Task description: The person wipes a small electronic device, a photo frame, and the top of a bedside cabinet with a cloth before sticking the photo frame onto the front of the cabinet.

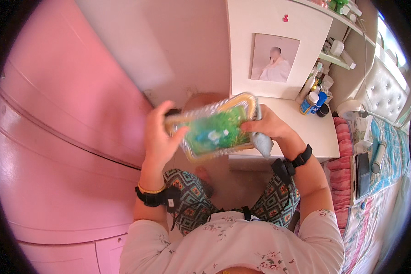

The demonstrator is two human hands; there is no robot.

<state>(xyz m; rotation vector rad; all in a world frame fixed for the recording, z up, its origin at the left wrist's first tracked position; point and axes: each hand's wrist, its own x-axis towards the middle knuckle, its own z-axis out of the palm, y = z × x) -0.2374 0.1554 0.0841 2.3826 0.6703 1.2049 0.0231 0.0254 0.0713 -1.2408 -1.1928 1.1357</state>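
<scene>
A rectangular tray (217,130) with a clear, ridged rim, a gold-coloured border and a green patterned middle is held tilted in front of me, blurred by motion. My right hand (267,125) grips its right end, thumb over the rim. Below that hand, a grey-blue cloth (262,144) is bunched against the tray's edge. My left hand (160,134) is around the left end, its thumb in front of the rim and its fingers spread behind. How firmly those left fingers press is hard to see.
On the right stands a white desk (301,130) with bottles and jars (311,102) and a framed portrait (275,58) above. A pink cabinet (68,137) fills the left side. Far right, a bed (370,223) carries a dark wallet-like case (362,176).
</scene>
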